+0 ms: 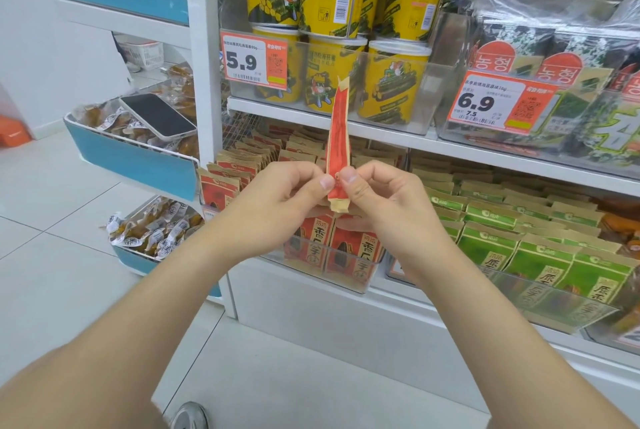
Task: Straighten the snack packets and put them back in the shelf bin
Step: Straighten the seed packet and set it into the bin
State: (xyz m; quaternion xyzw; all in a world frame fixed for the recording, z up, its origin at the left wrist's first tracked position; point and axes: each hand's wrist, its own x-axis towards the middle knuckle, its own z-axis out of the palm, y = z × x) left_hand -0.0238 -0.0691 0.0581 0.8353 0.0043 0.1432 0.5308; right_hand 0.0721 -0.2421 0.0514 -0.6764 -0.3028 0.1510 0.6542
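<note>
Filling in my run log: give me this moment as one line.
stage: straightening | left hand: grip on red-and-tan paper snack packet | right hand: grip on same packet | packet: edge-on, upright, above clear plastic shelf bin

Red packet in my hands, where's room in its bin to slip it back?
The red packet is pinched by the left hand and right hand. The clear bin of red packets looks tightly packed behind; any gap would be near its front wall, mostly hidden by the hands. The green packets alongside are equally crowded.
</note>
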